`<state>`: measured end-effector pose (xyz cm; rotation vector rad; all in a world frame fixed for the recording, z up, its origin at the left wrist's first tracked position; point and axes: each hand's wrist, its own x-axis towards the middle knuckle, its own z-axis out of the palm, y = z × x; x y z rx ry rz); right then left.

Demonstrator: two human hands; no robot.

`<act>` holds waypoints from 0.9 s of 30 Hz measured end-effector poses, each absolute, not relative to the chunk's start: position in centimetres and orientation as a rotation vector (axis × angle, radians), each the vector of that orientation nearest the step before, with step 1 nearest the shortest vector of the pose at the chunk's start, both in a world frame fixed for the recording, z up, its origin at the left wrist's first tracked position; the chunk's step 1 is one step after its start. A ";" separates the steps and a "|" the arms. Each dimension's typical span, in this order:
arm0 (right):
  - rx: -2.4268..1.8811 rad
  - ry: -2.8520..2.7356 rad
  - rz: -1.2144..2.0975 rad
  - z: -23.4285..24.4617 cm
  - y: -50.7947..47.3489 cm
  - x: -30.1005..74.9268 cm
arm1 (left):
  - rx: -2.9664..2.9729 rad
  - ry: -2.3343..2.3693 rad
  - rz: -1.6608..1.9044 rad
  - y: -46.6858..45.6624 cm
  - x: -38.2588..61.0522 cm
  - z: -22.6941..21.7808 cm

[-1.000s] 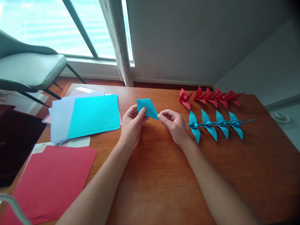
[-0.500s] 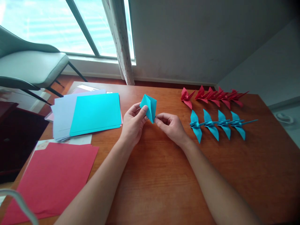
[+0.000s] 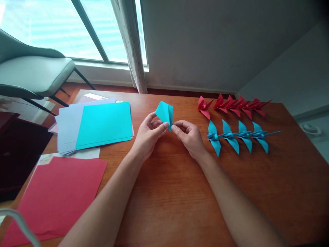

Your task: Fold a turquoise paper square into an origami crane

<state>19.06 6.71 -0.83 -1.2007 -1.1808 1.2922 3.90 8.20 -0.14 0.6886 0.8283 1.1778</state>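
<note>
Turquoise folded paper [image 3: 165,114], a half-made pointed form, is held just above the bench [image 3: 180,192], with the left hand [image 3: 149,135] and right hand [image 3: 189,137] pinching its lower tip. Four blue cranes [image 3: 238,137] and a red row [image 3: 231,104] lie finished at right; flat sheets [image 3: 102,125] lie unfolded at left.

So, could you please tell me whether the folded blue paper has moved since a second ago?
Yes: the folded blue paper swung upright, its broad end rising toward the curtain.

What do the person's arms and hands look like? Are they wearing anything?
The left forearm and right forearm are bare right to the picture's edge, so no sleeves show. The left hand and right hand have no gloves on, and no rings, watch or bracelet can be seen.
</note>
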 end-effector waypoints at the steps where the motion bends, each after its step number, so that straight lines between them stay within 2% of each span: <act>1: -1.217 -1.186 1.259 -0.9 6.7 19.0 | 0.689 0.823 1.176 8.2 3.9 -0.1; 7: -1.221 -1.231 1.148 -1.2 6.8 19.0 | 0.709 0.808 1.149 8.2 3.8 0.1; 27: -1.160 -1.143 1.257 -0.7 6.8 19.1 | 0.746 0.873 1.105 8.1 3.8 -0.1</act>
